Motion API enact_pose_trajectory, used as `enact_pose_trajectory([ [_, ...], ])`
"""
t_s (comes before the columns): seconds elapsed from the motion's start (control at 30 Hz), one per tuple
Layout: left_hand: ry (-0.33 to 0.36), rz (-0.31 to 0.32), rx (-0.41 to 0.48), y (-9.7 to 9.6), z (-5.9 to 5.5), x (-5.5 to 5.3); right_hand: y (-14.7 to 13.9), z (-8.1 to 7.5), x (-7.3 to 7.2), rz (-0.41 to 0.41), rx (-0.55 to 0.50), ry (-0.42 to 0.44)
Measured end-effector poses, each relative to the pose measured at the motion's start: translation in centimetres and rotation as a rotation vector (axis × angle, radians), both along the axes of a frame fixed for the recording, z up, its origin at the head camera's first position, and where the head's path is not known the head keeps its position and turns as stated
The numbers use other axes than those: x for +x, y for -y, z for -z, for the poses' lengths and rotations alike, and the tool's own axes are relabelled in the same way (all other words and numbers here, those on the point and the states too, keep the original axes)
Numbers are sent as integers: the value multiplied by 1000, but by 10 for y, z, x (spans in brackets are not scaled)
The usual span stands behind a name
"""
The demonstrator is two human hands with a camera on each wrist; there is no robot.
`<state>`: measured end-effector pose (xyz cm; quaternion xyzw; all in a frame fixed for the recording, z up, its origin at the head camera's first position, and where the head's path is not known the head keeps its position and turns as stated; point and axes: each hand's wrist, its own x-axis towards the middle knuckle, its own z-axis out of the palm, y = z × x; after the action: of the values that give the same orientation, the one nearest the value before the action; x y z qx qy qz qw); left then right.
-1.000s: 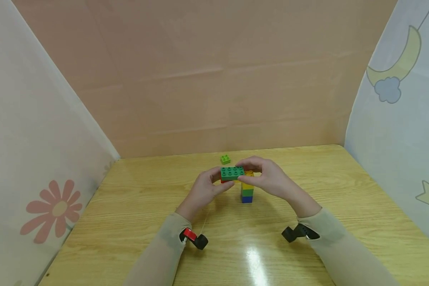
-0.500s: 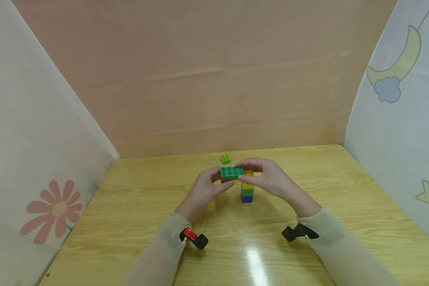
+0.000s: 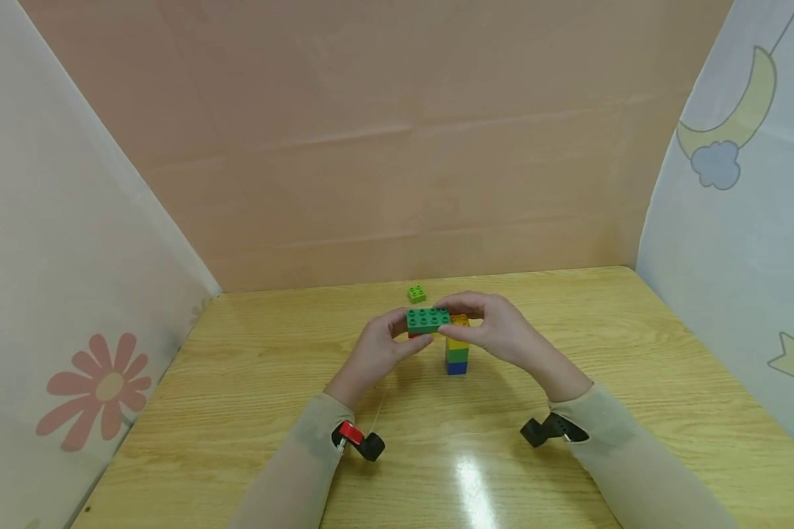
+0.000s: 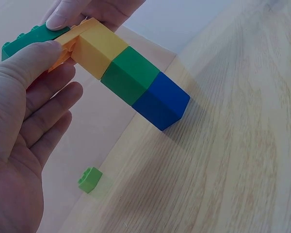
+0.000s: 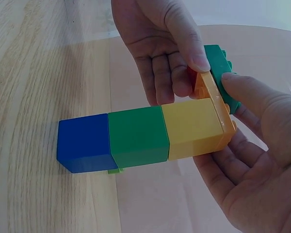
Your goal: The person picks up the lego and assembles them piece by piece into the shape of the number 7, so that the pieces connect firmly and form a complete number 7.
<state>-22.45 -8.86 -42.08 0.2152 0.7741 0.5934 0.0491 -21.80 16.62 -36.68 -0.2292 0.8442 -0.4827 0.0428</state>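
Note:
A tower of a blue block (image 5: 85, 141), a green block (image 5: 138, 136) and a yellow block (image 5: 191, 127) stands upright on the table. Across its top lies a thin orange brick (image 5: 216, 97) that juts out to the left. A long green studded brick (image 3: 428, 320) sits over the jutting part, and a bit of red brick (image 5: 191, 75) shows underneath. My left hand (image 3: 380, 349) pinches the orange brick's overhanging end, thumb in front. From the other side, my right hand (image 3: 499, 328) grips the long green brick between thumb and fingers.
A small lime-green brick (image 3: 417, 294) lies behind the tower near the back of the wooden table (image 3: 258, 382). A plain peach backdrop rises at the rear, with patterned white panels at both sides.

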Motion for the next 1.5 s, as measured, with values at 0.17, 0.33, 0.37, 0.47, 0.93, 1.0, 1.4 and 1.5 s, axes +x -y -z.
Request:
enact_pose_trajectory([
  [0.17, 0, 1, -1, 0, 0, 0, 0, 1, 0, 8, 7, -5],
  [0.33, 0, 0, -4, -1, -1, 0, 0, 1, 0, 16, 9, -1],
  [0.37, 1, 0, -3, -1, -1, 0, 0, 1, 0, 15, 12, -5],
  [0.47, 2, 5, 1, 0, -1, 0, -1, 2, -1, 13, 17, -11],
  [0.93, 10, 6, -4, -1, -1, 0, 1, 3, -2, 15, 54, -91],
  [1.0, 12, 5, -5, -1, -1, 0, 1, 2, -2, 14, 54, -88],
  [1.4, 18, -4, -15, -1, -1, -1, 1, 2, -3, 2, 64, -101],
  [1.5, 11, 0, -13, -1, -2, -2, 1, 1, -3, -5, 67, -117],
])
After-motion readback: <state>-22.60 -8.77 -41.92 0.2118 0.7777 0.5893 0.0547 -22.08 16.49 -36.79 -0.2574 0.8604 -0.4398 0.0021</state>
